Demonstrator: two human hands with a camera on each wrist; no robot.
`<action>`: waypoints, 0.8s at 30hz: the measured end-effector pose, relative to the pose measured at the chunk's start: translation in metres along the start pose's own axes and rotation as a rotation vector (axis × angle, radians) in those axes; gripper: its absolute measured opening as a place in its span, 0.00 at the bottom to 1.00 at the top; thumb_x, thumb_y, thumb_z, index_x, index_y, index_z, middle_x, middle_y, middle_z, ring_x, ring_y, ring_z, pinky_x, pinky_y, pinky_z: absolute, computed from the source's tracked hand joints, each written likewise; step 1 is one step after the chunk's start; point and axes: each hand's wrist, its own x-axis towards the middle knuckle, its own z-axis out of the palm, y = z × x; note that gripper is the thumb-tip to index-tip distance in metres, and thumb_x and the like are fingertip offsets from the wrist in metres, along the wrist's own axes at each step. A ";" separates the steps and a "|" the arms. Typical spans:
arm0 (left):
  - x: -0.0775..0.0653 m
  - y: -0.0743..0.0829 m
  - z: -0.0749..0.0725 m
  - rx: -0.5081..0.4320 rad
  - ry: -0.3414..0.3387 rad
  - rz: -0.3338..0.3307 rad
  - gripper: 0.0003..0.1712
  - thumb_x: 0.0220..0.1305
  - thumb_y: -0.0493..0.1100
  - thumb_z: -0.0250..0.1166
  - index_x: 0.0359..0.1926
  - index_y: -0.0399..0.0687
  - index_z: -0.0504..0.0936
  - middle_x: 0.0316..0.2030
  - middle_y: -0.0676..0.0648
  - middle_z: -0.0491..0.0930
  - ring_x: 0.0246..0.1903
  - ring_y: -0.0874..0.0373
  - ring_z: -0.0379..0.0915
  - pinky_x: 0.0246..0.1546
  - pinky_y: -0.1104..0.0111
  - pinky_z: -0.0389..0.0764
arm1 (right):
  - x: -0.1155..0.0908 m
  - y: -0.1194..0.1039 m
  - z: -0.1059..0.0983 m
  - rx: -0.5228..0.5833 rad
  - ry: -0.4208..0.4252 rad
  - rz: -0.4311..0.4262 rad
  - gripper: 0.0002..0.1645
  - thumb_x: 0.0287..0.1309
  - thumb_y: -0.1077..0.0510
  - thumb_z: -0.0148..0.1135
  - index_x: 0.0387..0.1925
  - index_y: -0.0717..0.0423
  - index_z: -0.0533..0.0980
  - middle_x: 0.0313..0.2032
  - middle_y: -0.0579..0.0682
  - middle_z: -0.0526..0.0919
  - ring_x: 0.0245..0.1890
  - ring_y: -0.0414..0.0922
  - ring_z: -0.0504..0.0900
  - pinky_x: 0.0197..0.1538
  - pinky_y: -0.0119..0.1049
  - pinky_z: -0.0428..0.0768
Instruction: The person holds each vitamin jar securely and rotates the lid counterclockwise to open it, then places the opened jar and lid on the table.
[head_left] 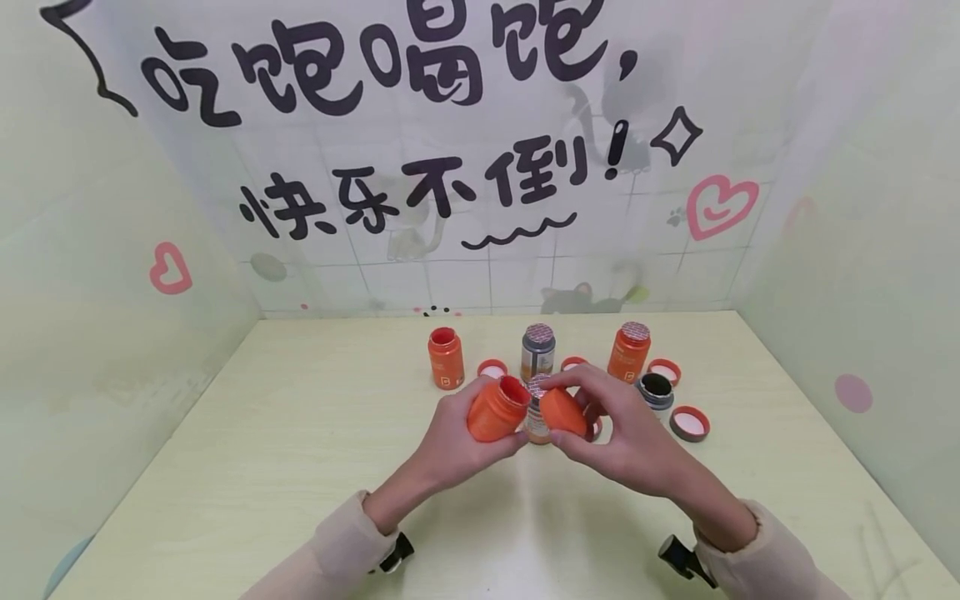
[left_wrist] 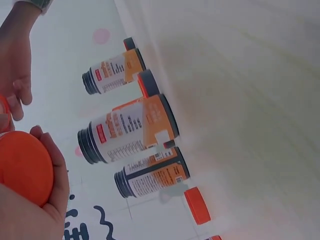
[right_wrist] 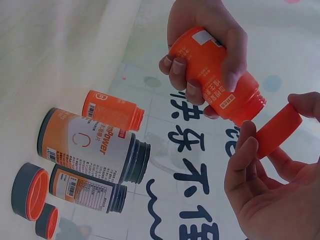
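In the head view my left hand (head_left: 450,446) grips an orange bottle (head_left: 495,414), its uncovered mouth tilted toward the right. My right hand (head_left: 637,437) pinches an orange cap (head_left: 562,412) between thumb and fingers. The right wrist view shows the cap (right_wrist: 278,131) held close to the threaded neck of the bottle (right_wrist: 215,75), at a slant to it. From the left wrist, the round orange base of the bottle (left_wrist: 25,167) shows in the curled fingers. Behind the hands, a grey-and-white bottle (head_left: 538,425) is partly hidden.
Farther back on the table (head_left: 262,433) stand an orange bottle (head_left: 447,362), a grey bottle with a patterned top (head_left: 538,354), another orange bottle (head_left: 628,354) and an uncapped dark-necked bottle (head_left: 657,392). Loose caps lie among them, including a dark-rimmed cap (head_left: 689,423) at right. Printed walls enclose the table.
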 end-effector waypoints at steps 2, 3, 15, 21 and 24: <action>0.002 -0.001 -0.005 -0.032 0.012 -0.029 0.28 0.58 0.47 0.75 0.58 0.53 0.76 0.47 0.51 0.83 0.44 0.55 0.80 0.39 0.65 0.86 | 0.000 0.000 0.000 -0.005 -0.006 0.010 0.29 0.56 0.61 0.74 0.60 0.46 0.78 0.46 0.41 0.82 0.31 0.40 0.80 0.30 0.33 0.82; 0.003 -0.002 -0.007 -0.049 0.016 -0.041 0.28 0.59 0.48 0.75 0.59 0.52 0.76 0.47 0.49 0.83 0.43 0.54 0.80 0.38 0.65 0.86 | 0.000 0.000 0.001 -0.006 -0.009 0.013 0.29 0.56 0.61 0.73 0.60 0.45 0.78 0.46 0.41 0.82 0.31 0.40 0.80 0.30 0.33 0.82; 0.014 -0.007 -0.036 -0.181 0.042 -0.093 0.30 0.62 0.45 0.68 0.63 0.46 0.71 0.53 0.40 0.78 0.44 0.49 0.83 0.41 0.65 0.87 | 0.000 0.000 0.002 -0.015 -0.027 0.048 0.29 0.57 0.58 0.74 0.60 0.47 0.77 0.46 0.41 0.82 0.31 0.40 0.81 0.31 0.33 0.82; 0.016 -0.011 -0.047 -0.152 0.075 -0.103 0.32 0.59 0.45 0.71 0.63 0.47 0.71 0.55 0.41 0.78 0.50 0.49 0.78 0.44 0.62 0.86 | 0.000 0.000 0.003 -0.024 -0.028 0.047 0.28 0.58 0.57 0.74 0.60 0.47 0.77 0.45 0.41 0.82 0.32 0.40 0.81 0.31 0.33 0.82; 0.017 -0.011 -0.052 -0.125 0.099 -0.085 0.31 0.57 0.45 0.72 0.61 0.47 0.73 0.54 0.42 0.79 0.51 0.48 0.76 0.45 0.59 0.85 | 0.000 0.000 0.003 -0.022 -0.029 0.044 0.28 0.57 0.57 0.74 0.60 0.47 0.77 0.45 0.41 0.82 0.32 0.40 0.80 0.32 0.33 0.83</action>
